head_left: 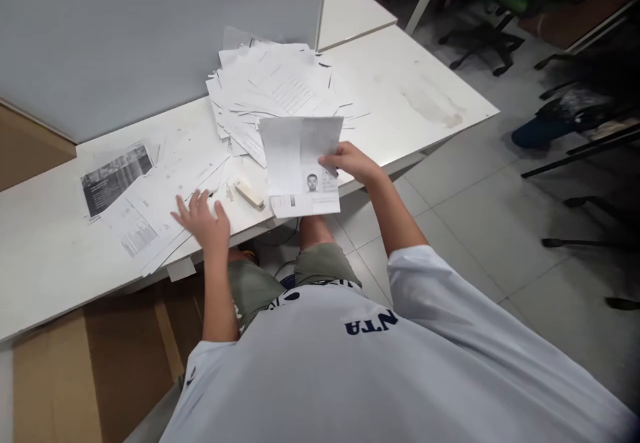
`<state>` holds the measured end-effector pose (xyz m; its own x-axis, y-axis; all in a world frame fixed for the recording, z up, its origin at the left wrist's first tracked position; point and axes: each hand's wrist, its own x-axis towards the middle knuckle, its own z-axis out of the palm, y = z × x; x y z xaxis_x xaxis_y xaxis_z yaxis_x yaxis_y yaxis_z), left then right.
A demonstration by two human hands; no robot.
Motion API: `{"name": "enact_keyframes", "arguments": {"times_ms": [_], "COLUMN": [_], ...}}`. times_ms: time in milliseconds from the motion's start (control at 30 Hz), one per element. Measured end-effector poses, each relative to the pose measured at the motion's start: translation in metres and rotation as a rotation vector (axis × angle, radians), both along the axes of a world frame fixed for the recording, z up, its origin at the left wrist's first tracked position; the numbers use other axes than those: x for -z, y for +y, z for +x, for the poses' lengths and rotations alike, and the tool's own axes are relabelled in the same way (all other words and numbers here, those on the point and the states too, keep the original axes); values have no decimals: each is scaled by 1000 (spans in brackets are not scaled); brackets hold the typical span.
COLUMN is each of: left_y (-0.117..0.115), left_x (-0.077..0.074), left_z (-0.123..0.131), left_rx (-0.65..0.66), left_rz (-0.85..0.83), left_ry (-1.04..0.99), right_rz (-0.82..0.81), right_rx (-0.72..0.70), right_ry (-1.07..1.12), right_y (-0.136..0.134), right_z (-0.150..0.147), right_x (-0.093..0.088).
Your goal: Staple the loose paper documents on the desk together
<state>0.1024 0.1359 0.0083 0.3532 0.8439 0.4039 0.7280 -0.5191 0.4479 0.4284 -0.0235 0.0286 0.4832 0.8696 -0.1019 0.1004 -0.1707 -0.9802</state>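
Noted from beside the desk, by descending size. One long white flat-topped desk point(50, 256). One smooth grey upright partition panel point(150, 36) along its far edge. One untidy heap of white printed papers point(285, 83) against the panel's right end; sheets too overlapped to count. One looser spread of white printed papers point(137, 223) at left, count uncertain; one dark-printed sheet point(115, 180) lies partly under it. One creased white sheet with a small grey portrait point(283, 153), held up in front of the heap, near the desk's front edge. Hands, two: right hand point(353, 162) pinches that sheet by its right edge; left hand point(207, 222) open, fingers spread, over the looser spread, contact not discernible. One cream, bar-shaped stapler point(249, 195), lying on the desk between left hand and raised sheet.
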Motion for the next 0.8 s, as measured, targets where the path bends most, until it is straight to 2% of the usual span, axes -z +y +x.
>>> {"name": "enact_keyframes", "arguments": {"times_ms": [100,200,300,367,433,500,567,667,733,800], "left_y": [13,16,16,16,18,20,19,11,3,-5], "left_x": [20,34,39,37,34,30,25,21,20,19], "left_z": [-36,-50,-51,-53,-60,-71,-84,-102,-112,-119], "left_rx": [-19,45,53,64,81,47,-25,-71,-73,-74], "left_rz": [-104,-86,-14,4,3,2,1,-37,-75,-98], "left_ry": [145,251,277,265,236,185,140,159,215,281], "right_rz": [3,-93,-110,-49,58,174,257,278,249,252], "right_rx": [-9,6,186,349,471,538,583,665,609,358], "right_ry": [-105,-240,-419,-488,-494,-476,-479,-477,-480,-478], "right_y": [62,127,171,178,164,130,82,0,-47,-78], "right_z": [47,79,90,85,66,33,-17,-113,-177,-225], "right_x": [-10,-18,-24,-22,-12,8,36,88,122,146]}}
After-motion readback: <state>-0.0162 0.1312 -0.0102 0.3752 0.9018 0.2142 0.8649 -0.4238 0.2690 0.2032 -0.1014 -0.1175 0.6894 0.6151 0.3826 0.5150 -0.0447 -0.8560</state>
